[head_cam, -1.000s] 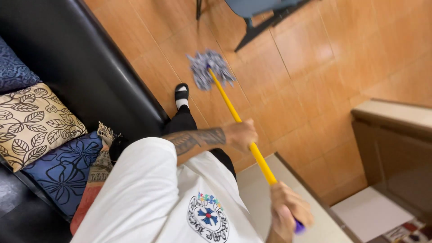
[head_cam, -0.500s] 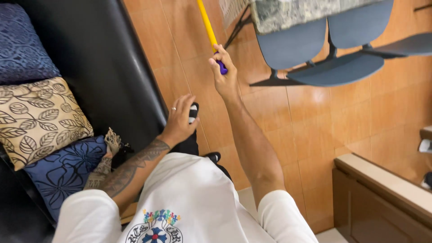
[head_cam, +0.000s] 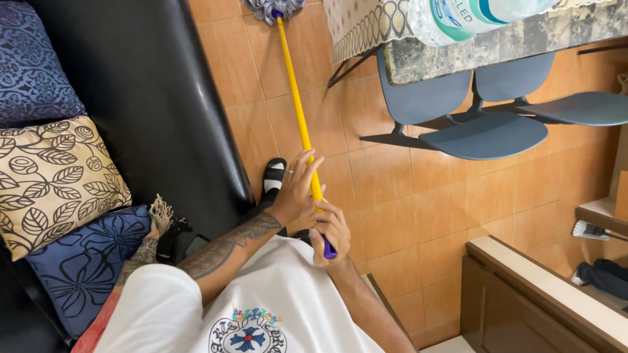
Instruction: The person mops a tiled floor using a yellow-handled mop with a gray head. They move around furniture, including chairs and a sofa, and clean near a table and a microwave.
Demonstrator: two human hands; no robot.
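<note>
A mop with a yellow handle [head_cam: 296,98] runs from my hands up to its grey stringy head [head_cam: 273,8] on the orange tiled floor at the top edge. My right hand [head_cam: 331,232] is closed around the purple end grip of the handle, close to my white shirt. My left hand [head_cam: 297,189] sits just above it on the handle, its fingers curled loosely against the yellow pole. My foot in a black sandal and white sock [head_cam: 274,178] stands beside the sofa.
A black leather sofa [head_cam: 131,98] with patterned cushions [head_cam: 52,176] lies at left. Blue chairs [head_cam: 484,134] stand under a table with a patterned cloth [head_cam: 366,26] and a large water bottle [head_cam: 471,16]. A brown wooden cabinet [head_cam: 543,294] is at lower right.
The mop has been pulled back toward my body after being pushed out far. My left hand, off the handle half a second ago, has come back onto it above the right hand.
</note>
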